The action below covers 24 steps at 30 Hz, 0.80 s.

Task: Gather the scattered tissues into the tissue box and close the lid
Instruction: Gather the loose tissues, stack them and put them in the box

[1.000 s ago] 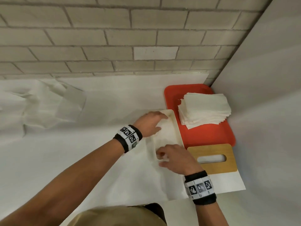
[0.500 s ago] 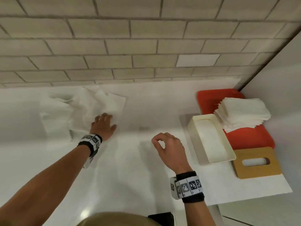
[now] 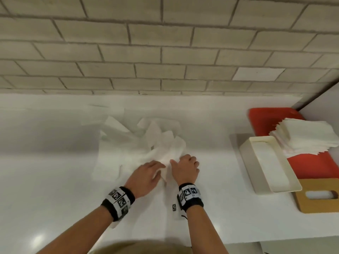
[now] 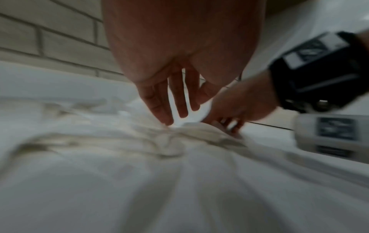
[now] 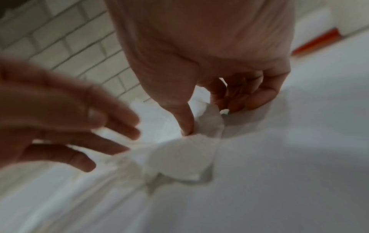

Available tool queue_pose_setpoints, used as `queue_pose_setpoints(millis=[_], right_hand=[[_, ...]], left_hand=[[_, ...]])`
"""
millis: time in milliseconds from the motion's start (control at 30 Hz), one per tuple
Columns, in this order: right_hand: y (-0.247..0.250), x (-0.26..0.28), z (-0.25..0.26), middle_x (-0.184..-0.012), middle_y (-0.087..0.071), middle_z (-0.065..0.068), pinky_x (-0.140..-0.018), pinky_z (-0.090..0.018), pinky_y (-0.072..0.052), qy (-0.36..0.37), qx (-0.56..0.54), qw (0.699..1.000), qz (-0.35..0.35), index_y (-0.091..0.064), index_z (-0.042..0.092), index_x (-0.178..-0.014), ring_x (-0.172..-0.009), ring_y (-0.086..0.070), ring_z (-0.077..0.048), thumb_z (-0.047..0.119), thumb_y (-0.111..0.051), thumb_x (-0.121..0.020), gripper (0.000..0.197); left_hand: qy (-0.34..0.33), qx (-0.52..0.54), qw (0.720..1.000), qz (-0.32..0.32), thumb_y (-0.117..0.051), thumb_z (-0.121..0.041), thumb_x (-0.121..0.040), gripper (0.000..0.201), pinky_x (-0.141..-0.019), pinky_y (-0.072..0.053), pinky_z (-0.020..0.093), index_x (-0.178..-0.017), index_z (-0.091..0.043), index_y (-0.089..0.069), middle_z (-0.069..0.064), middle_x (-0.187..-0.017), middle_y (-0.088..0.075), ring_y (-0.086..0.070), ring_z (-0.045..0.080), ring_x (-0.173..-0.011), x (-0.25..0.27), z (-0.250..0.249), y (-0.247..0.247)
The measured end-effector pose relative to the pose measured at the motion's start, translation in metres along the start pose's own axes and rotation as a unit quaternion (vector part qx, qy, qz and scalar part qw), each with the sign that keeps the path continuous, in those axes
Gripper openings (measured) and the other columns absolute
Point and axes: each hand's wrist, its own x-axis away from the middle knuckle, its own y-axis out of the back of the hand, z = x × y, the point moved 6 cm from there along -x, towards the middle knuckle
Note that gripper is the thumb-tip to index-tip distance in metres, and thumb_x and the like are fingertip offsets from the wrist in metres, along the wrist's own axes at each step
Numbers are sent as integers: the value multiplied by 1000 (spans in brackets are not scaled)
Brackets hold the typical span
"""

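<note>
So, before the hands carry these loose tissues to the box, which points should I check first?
1. Right hand pinches the loose tissues: ok.
2. Left hand holds them too: not ok, fingers straight, only touching.
3. Whole heap gathered: not ok, sheets spread toward the wall.
4. Tissue box open: ok.
5. Room inside: cannot tell.
6. Wooden lid off, near the box: ok.

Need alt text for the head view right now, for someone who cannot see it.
Both hands, left hand and right hand, meet on a heap of loose white tissues on a white counter. To the right sit an open cream tissue box, a wooden slotted lid, and a tissue stack on a red tray.
</note>
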Motion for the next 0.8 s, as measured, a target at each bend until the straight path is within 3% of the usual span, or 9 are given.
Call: queue_pose_setpoints(millis=[100,167,300,367,433,533,633,700,800], right_hand=[[-1,-8,-12,-130,-56,-8,-102,-43,-45,3,-77,996,38,-64,14,-120,-125,-49,-33,45,-70,-98,38],[9,-10,-18,-122,-65,-8,-96,-37,-48,20,-183,983,28,-66,12,-125,-118,-58,-30,32,-74,-98,35],[43,1,-26,-95,-72,5,-76,-38,-55,43,-346,937,-4,-64,28,-104,-86,-67,-21,18,-76,-96,18],[57,10,-22,-105,-76,6,-84,-40,-62,69,-388,919,26,-68,39,-111,-97,-73,-19,17,-74,-98,26],[69,20,-19,-110,-77,4,-89,-42,-61,101,-408,905,63,-71,37,-121,-103,-73,-21,14,-71,-100,31],[89,38,-12,-113,-80,-3,-91,-37,-59,112,-481,864,101,-75,22,-127,-105,-76,-20,19,-70,-105,23],[94,52,-5,-109,-82,-10,-88,-41,-61,99,-514,845,111,-78,8,-116,-104,-78,-30,33,-72,-102,29],[94,56,4,-108,-82,-8,-85,-41,-62,109,-512,846,102,-77,10,-116,-103,-78,-28,35,-71,-101,29],[93,64,26,-122,-80,-4,-99,-45,-60,114,-549,821,107,-73,18,-129,-116,-76,-25,31,-66,-106,28]], left_hand=[[38,-51,993,-99,-61,13,-81,50,-91,-59,43,-122,-13,-73,12,-123,-73,-69,36,-110,-22,55,64],[75,-93,987,-105,-55,20,-74,65,-101,-53,46,-129,-11,-69,17,-134,-67,-63,40,-125,-47,93,100],[64,-223,971,55,-52,16,-85,89,-124,-29,50,-161,-27,-38,-2,-166,-38,-26,32,-159,-94,134,116],[66,-288,943,154,-59,-1,-91,82,-129,-12,56,-161,-36,-31,-8,-163,-36,-25,30,-156,-105,143,107],[63,-311,928,198,-63,-7,-89,67,-128,-5,62,-147,-34,-42,-8,-145,-47,-36,28,-142,-113,144,103],[31,-364,906,215,-71,-22,-89,31,-127,-16,56,-118,-29,-61,-5,-128,-50,-42,24,-132,-118,138,111],[38,-266,951,153,-80,-41,-90,22,-97,-44,36,-91,-28,-62,-4,-108,-60,-58,21,-108,-112,130,131],[70,-148,981,104,-80,-45,-91,31,-70,-44,33,-86,-26,-56,-2,-90,-65,-63,21,-84,-102,118,148],[73,8,997,2,-81,-41,-92,23,-65,-45,27,-94,-28,-62,-7,-80,-67,-63,6,-68,-82,87,172]])
